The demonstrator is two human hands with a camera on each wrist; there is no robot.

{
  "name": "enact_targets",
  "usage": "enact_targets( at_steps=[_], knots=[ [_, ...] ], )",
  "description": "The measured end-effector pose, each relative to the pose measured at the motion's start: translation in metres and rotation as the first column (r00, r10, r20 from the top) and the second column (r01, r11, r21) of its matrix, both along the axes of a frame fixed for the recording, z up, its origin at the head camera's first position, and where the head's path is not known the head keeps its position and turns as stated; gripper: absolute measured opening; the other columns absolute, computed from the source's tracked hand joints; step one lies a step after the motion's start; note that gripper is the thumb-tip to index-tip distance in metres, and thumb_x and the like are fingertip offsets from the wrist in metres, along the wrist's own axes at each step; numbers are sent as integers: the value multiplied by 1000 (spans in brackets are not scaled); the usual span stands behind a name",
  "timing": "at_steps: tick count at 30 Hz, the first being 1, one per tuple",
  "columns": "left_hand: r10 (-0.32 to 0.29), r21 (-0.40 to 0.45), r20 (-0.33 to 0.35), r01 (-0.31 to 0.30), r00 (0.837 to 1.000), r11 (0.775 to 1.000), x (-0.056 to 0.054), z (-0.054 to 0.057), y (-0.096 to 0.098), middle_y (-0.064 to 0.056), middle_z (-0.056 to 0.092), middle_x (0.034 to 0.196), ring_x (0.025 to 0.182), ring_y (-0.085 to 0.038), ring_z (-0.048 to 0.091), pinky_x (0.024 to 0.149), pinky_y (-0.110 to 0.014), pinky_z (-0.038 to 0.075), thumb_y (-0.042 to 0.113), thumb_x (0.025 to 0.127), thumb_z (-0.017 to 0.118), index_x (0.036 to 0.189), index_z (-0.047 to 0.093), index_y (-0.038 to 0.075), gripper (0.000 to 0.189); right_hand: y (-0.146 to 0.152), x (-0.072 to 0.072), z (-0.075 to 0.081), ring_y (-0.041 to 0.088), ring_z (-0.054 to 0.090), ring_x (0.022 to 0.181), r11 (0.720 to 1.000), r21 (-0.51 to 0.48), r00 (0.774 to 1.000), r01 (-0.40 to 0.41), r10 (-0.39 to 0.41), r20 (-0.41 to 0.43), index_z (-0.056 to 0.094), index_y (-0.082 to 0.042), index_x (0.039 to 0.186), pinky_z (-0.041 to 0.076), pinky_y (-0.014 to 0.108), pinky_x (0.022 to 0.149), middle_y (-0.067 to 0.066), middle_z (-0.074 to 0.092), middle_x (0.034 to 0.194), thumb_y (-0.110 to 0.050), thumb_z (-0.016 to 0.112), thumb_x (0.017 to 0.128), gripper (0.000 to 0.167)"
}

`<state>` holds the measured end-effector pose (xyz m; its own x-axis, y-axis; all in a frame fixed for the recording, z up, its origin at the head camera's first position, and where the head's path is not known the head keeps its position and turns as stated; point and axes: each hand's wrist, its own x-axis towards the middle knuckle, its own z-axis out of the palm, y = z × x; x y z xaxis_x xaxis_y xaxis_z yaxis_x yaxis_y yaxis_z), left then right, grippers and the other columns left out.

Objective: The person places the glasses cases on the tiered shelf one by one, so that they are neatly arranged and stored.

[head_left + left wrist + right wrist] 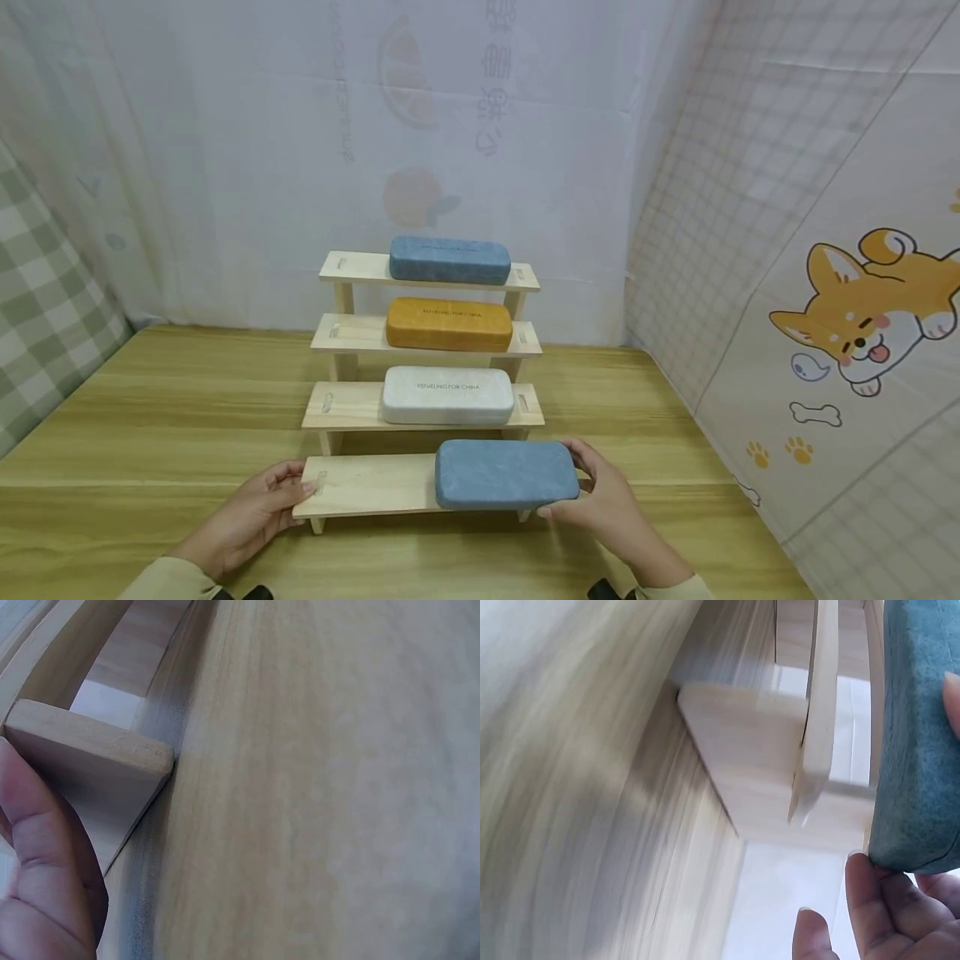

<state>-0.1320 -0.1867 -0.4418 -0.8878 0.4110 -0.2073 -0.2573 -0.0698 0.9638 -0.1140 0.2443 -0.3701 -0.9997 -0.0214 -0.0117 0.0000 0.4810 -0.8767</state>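
Note:
A stepped wooden display rack [367,485] stands on the table. My left hand [258,510] grips the left end of its lowest shelf, thumb on top; in the left wrist view the curled fingers [45,862] lie beside the side board. At the right end of that shelf, my right hand [603,496] holds a blue glasses case [506,473], thumb at the near corner and fingers at the far one. The case overlaps the shelf's right part. In the right wrist view, fingertips [862,877] meet the lower end of the blue case [915,765].
Higher steps carry a white case [447,396], an orange case [450,325] and another blue case [450,260], one per shelf. Behind the rack hangs a pale curtain [247,167]. A wall covering with a cartoon dog [877,317] borders the table on the right, checked cloth [45,292] on the left.

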Motion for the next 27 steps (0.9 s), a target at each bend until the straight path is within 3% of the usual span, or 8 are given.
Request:
enact_targets(
  at_steps=[18,21,27],
  knots=[
    [0,4,5,0,1000,1000,1,2,0,0,57,109,94,-11,59,77,-27,51,16,101,52,141,15,-17,64,-38,-8,-5,26,54,119,1000,-2,1000,10,-10,-12,54,-8,133,47,45,95,7,60,128,-14,93,57,86],
    [6,5,9,-6,1000,1000,1,3,0,0,57,109,93,-12,59,77,-27,51,17,100,52,141,16,-16,64,-42,-8,-4,30,55,114,1000,-10,1000,-6,6,-5,54,-9,133,51,43,88,9,59,129,-13,93,58,85],
    [15,0,8,-15,1000,1000,1,3,1,0,57,110,93,-12,58,77,-27,51,17,100,53,142,14,-17,66,-49,-9,-5,32,61,98,990,-112,996,-85,88,23,49,-6,135,56,36,60,18,54,132,-6,89,62,83]
  ],
)
